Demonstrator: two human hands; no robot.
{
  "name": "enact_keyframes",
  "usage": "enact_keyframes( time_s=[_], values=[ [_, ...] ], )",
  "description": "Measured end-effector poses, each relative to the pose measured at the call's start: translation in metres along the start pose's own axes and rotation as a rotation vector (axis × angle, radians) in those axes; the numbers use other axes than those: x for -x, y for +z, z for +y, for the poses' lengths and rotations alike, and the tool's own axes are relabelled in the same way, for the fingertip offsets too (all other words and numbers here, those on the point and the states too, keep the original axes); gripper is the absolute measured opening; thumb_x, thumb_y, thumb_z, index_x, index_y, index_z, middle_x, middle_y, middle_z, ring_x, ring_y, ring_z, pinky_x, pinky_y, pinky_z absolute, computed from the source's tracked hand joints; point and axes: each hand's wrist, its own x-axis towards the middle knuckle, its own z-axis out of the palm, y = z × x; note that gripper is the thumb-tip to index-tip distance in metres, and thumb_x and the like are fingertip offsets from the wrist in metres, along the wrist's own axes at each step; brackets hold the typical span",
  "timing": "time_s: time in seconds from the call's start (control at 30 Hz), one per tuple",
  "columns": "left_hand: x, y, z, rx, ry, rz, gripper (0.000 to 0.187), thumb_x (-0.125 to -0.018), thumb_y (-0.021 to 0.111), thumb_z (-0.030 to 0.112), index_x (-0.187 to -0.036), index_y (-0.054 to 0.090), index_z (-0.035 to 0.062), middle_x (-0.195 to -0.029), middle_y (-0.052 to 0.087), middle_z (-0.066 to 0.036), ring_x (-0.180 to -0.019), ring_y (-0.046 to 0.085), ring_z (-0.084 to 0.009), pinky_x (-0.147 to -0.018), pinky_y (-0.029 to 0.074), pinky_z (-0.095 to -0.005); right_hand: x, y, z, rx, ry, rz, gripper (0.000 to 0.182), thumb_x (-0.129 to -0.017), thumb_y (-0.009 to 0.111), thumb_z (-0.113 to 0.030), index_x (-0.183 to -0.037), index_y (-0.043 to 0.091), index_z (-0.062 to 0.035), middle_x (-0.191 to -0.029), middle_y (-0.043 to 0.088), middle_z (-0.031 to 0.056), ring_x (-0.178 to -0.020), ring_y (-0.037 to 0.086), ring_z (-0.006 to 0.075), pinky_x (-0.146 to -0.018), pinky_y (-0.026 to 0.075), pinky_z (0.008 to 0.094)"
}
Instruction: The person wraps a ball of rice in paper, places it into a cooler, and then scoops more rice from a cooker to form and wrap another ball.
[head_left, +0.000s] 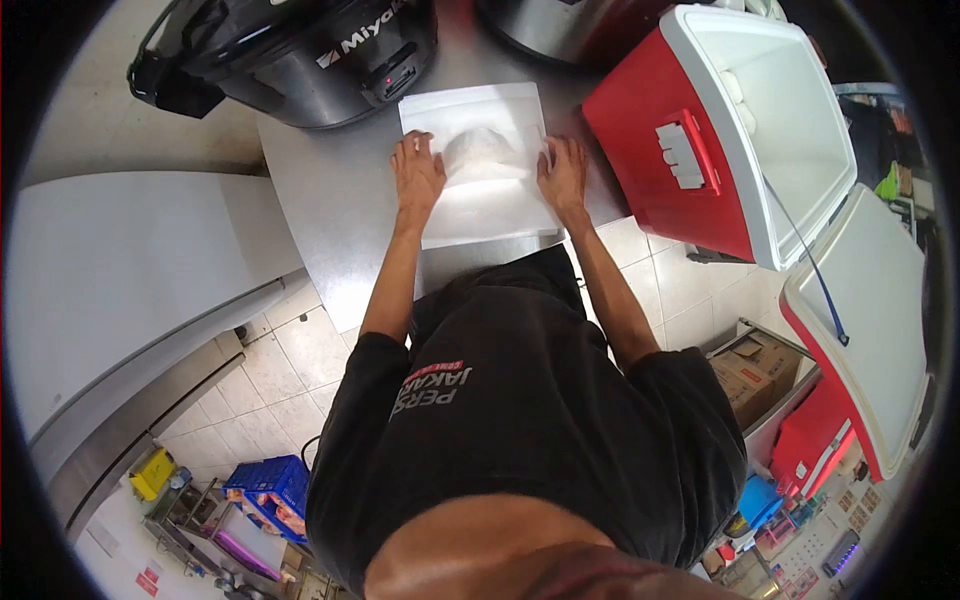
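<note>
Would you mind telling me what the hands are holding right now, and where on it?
Both hands press flat on the white paper sheet: left hand and right hand either side of the white mound. Nothing is lifted.

Matt white paper sheet (480, 205) on a smooth brushed-metal table (330, 200); glossy red plastic cooler (670, 190).

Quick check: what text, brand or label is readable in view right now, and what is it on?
"Miya", cut off at the frame edge: on the black cooker.
"JAKAR" with partly readable "PER" beside it: on the black shirt.
Small red strip on the shirt print: too blurred.
Red cooler: no readable text.
</note>
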Motion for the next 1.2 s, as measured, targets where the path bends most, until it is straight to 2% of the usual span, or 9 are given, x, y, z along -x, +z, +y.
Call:
enact_keyframes(
  time_s=[0.1,0.2,0.37,0.63,0.7,0.77,0.93,1.0,1.2],
  values=[
    [0.014,0.018,0.009,0.242,0.381,-0.171,0.037,-0.085,0.055,0.022,-0.118,0.057,0.0041,-0.141,0.039,-0.013,-0.132,0.034,-0.0298,-0.107,0.027,-0.0488,0.019,-0.023,-0.028,-0.199,0.104,-0.115,0.034,-0.084,0.062,-0.012,-0.113,0.047,-0.0002,-0.084,0.066,0.0156,-0.071,0.064,0.0386,-0.067,0.050,0.0427],
    [0.032,0.022,0.033,0.108,0.478,-0.272,0.049,-0.087,0.052,0.019,-0.134,0.045,0.0059,-0.147,0.031,-0.015,-0.139,0.022,-0.0309,-0.114,0.016,-0.0467,0.025,-0.028,-0.051,-0.725,0.976,-0.471,0.081,-0.084,0.065,-0.013,-0.138,0.007,0.0037,-0.098,0.061,0.0280,-0.078,0.068,0.0289,-0.071,0.054,0.0353],
    [0.035,0.023,0.032,0.078,0.480,-0.274,0.049,-0.087,0.051,0.017,-0.135,0.044,0.0065,-0.149,0.029,-0.014,-0.141,0.020,-0.0305,-0.115,0.015,-0.0470,0.019,-0.016,-0.032,-1.016,1.311,-0.098,0.084,-0.082,0.068,-0.011,-0.138,0.006,-0.0008,-0.098,0.059,0.0270,-0.083,0.065,0.0297,-0.075,0.057,0.0395],
    [0.031,0.017,0.032,0.089,0.458,-0.300,0.054,-0.085,0.051,0.013,-0.137,0.041,0.0067,-0.150,0.026,-0.015,-0.141,0.018,-0.0305,-0.115,0.013,-0.0464,0.008,0.004,0.012,-0.893,0.984,-0.372,0.060,-0.077,0.069,-0.005,-0.127,0.037,-0.0013,-0.106,0.060,0.0166,-0.093,0.062,0.0235,-0.071,0.055,0.0333],
    [0.032,0.017,0.032,0.105,0.457,-0.311,0.056,-0.084,0.051,0.013,-0.139,0.039,0.0069,-0.150,0.025,-0.016,-0.141,0.017,-0.0310,-0.116,0.012,-0.0466,-0.013,0.015,0.024,-0.809,1.006,-0.479,0.066,-0.074,0.073,-0.011,-0.129,0.038,-0.0018,-0.110,0.059,0.0163,-0.099,0.060,0.0249,-0.080,0.053,0.0346],
    [0.031,0.015,0.033,0.097,0.462,-0.320,0.057,-0.084,0.051,0.014,-0.139,0.038,0.0062,-0.151,0.023,-0.016,-0.142,0.016,-0.0312,-0.116,0.011,-0.0471,-0.038,0.056,0.051,-0.619,0.547,-0.530,0.061,-0.066,0.079,-0.012,-0.117,0.048,0.0013,-0.117,0.056,0.0169,-0.100,0.060,0.0247,-0.083,0.051,0.0337],
    [0.032,0.012,0.036,0.073,0.460,-0.340,0.057,-0.085,0.051,0.018,-0.139,0.038,0.0044,-0.151,0.023,-0.016,-0.142,0.014,-0.0311,-0.116,0.010,-0.0475,-0.100,0.088,0.031,-0.287,0.535,-0.444,0.062,-0.065,0.080,-0.016,-0.117,0.053,0.0021,-0.107,0.063,0.0153,-0.097,0.061,0.0229,-0.084,0.048,0.0311],
    [0.033,0.011,0.036,0.084,0.447,-0.342,0.058,-0.085,0.050,0.019,-0.139,0.038,0.0045,-0.151,0.023,-0.016,-0.142,0.013,-0.0311,-0.116,0.010,-0.0474,-0.114,0.091,0.033,-0.723,0.469,-0.727,0.046,-0.073,0.074,-0.010,-0.114,0.057,-0.0007,-0.094,0.065,0.0092,-0.093,0.062,0.0213,-0.085,0.048,0.0304],
    [0.030,0.013,0.034,0.128,0.402,-0.296,0.056,-0.085,0.052,0.021,-0.136,0.040,0.0035,-0.147,0.030,-0.017,-0.140,0.020,-0.0319,-0.115,0.013,-0.0476,-0.126,0.014,0.016,-0.647,0.011,-1.159,0.014,-0.081,0.062,0.002,-0.094,0.067,-0.0007,-0.089,0.066,0.0064,-0.087,0.064,0.0194,-0.079,0.049,0.0331]
  ],
)
